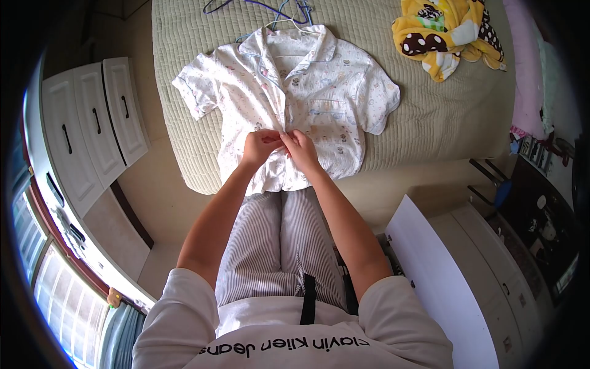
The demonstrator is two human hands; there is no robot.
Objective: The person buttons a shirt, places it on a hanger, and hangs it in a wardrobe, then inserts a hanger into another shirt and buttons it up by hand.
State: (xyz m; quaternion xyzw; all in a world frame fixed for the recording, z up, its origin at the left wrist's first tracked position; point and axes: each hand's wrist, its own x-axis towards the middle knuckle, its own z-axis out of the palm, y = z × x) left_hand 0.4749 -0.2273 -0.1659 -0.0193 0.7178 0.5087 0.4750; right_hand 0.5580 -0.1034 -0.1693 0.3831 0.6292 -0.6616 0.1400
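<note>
A white short-sleeved pajama shirt (332,80) with a small print and a chest pocket lies spread on the bed, collar away from me. A pale hanger (294,23) sits inside its collar, the hook showing above. At the lower front placket, my left hand (263,144) pinches the shirt's fabric with bent fingers. Right beside it, my right hand (299,147) grips the other side of the placket, thumb and fingers together. The two hands nearly meet, and any button between them is hidden.
More hangers (258,5), purple and blue, lie at the bed's far edge. A crumpled yellow patterned blanket (439,37) rests at the far right of the quilted bed cover (430,117). White cabinets (92,129) stand left; a white panel (436,277) stands at right.
</note>
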